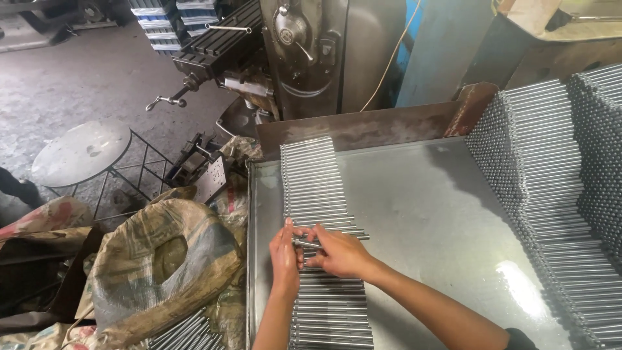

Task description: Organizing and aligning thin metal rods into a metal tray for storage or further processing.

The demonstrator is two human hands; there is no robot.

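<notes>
Lying flat on the grey sheet-metal table, a long row of thin silver steel rods, side by side along the left edge. Stacked high at the right, a big pile of the same rods. Meeting over the row, both hands: left hand and right hand, fingers closed around a few loose rods.

I list: stacked steel rods at the tray's right edge; milling machine beyond; round stool and sacks off its left edge.
</notes>
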